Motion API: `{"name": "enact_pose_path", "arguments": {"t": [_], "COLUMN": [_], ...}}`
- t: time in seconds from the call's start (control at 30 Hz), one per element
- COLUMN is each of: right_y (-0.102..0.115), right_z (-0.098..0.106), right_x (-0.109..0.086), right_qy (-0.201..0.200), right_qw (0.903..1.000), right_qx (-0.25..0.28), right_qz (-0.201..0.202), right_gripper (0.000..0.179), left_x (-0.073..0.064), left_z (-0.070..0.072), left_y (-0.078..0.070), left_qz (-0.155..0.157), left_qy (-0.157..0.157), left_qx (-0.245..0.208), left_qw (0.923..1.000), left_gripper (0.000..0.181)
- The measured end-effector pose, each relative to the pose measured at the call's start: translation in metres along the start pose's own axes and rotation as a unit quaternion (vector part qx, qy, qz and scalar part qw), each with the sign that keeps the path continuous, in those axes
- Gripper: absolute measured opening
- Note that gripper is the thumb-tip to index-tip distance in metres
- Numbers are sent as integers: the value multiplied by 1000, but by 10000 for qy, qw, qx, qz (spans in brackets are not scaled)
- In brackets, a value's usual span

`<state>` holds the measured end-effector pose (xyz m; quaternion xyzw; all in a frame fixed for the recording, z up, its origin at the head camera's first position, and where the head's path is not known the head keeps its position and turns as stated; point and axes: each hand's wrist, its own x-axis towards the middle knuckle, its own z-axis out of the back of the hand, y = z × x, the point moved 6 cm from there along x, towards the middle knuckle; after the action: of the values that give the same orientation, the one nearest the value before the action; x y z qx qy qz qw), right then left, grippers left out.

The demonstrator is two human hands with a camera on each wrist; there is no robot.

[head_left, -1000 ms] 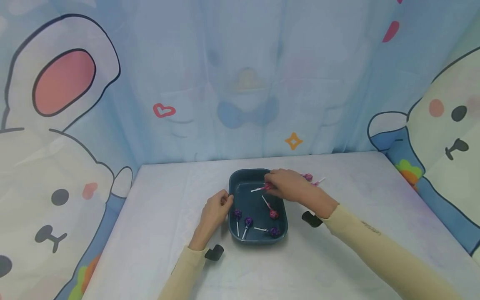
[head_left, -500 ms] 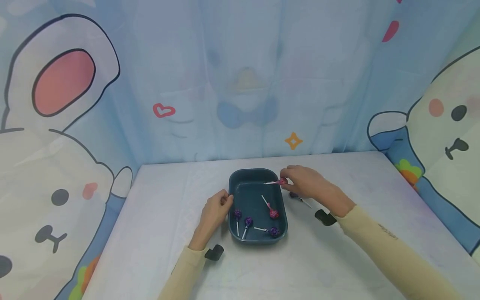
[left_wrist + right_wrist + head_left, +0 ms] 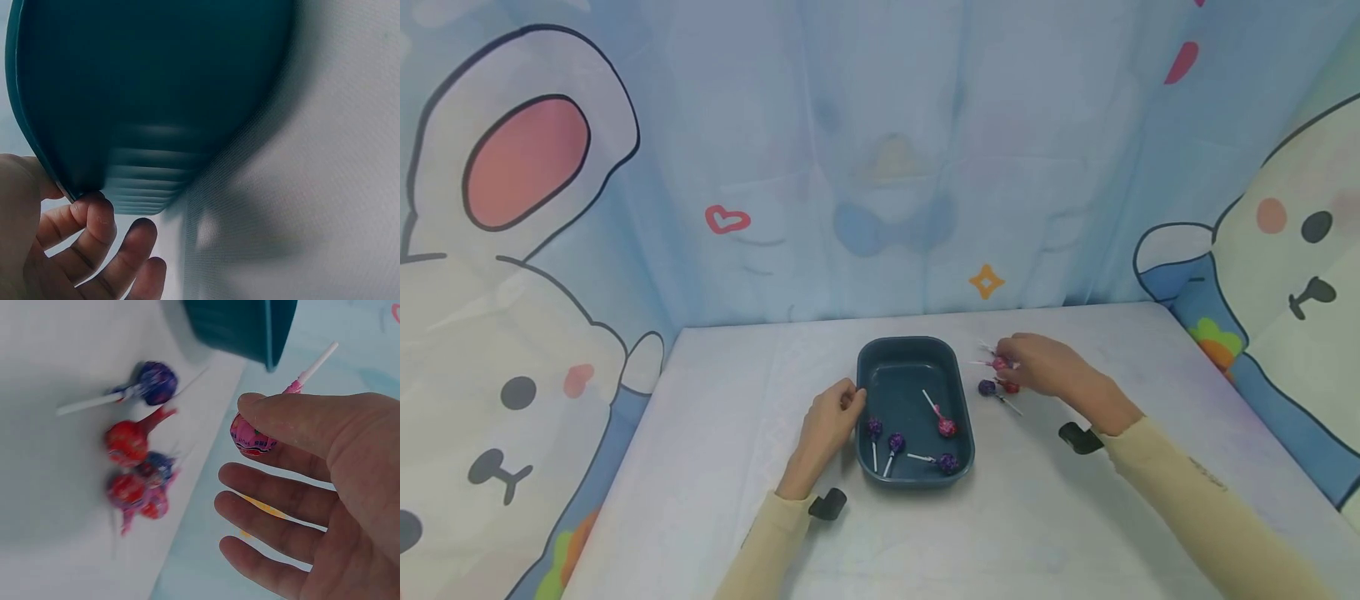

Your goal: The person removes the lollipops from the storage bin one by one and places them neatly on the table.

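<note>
A pale blue backdrop (image 3: 880, 108) hangs behind a white-covered table (image 3: 745, 417), and there, near the middle, sits our dark teal tray (image 3: 898, 392)! We count four sweets inside: three purple lollipops (image 3: 948, 463) towards the near end, and one red lollipop (image 3: 947, 427) lying just beyond them, its stick pointing away from us. Over on the left, the left hand (image 3: 826, 425) pinches the tray's rim, thumb on one side, curled fingers on the other, the lower fingers loose. And the right hand (image 3: 1052, 367), out beyond the tray's right side, has a pink lollipop (image 3: 250, 434) nipped between thumb and forefinger, the other three fingers spread nearly straight! We'd call this partway: four in the tray, one in the grip, and a loose purple lollipop (image 3: 156, 382) plus a small cluster of mostly red lollipops (image 3: 127, 444) out on the cloth, too blurred for us to count surely. What a look at that held one: round head, shiny printed wrapper twisted at the neck, slim white stick angled up and clear of the fingers
</note>
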<state>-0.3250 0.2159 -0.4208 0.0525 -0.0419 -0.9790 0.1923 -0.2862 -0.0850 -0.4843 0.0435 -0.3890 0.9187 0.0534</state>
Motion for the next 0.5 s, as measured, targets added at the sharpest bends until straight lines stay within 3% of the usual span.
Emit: {"name": "enact_pose_path", "arguments": {"t": [0.37,0.5], "right_y": [-29,-41], "right_z": [-19,-28], "right_x": [-9,-10], "right_qy": [231,365], "right_qw": [9987,9974], "right_qx": [111,206], "right_qz": [-437,-583], "right_gripper": [45,43], "left_x": [1,1], "left_z": [-1,-2], "left_y": [2,2], "left_qz": [-5,-17], "left_qy": [49,39], "left_qx": [-13,-24], "left_qw": [10000,10000], "left_gripper": [23,22]}}
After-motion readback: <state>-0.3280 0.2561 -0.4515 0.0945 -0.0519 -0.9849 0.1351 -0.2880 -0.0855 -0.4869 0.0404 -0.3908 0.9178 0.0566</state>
